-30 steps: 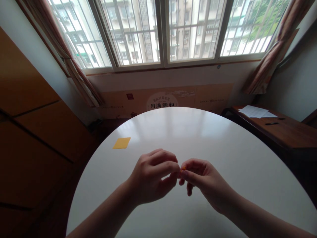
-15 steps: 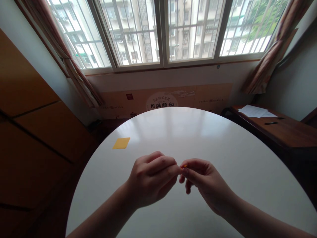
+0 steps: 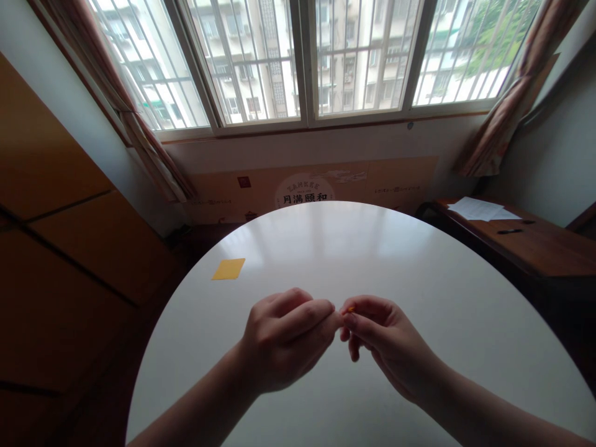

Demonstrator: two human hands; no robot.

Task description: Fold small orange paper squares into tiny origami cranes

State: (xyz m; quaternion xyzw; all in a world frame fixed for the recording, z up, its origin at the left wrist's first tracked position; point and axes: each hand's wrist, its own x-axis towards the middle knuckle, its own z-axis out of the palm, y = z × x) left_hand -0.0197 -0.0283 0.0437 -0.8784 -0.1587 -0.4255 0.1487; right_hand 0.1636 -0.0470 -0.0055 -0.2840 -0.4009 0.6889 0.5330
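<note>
Over the white table, my two hands meet fingertip to fingertip. A tiny orange-yellow piece shows between the thumb and index finger of my right hand; it is too small to tell its kind. The other fingers of that hand curl loosely below. My left hand is closed in a pinch, its back toward me, with its tips touching the right fingertips. Whatever it may hold is hidden by the fingers. A square of yellow paper lies flat on the table, beyond my left hand.
The table has a rounded far edge. On the right, a brown wooden side table carries white sheets of paper and a small dark object. A printed cardboard panel stands under the barred window. Wooden cabinet doors are on the left.
My left hand has turned slightly and its fingers have shifted a little. My right fingertips have moved slightly, with the orange-yellow piece still between them. The yellow paper stays in place.
</note>
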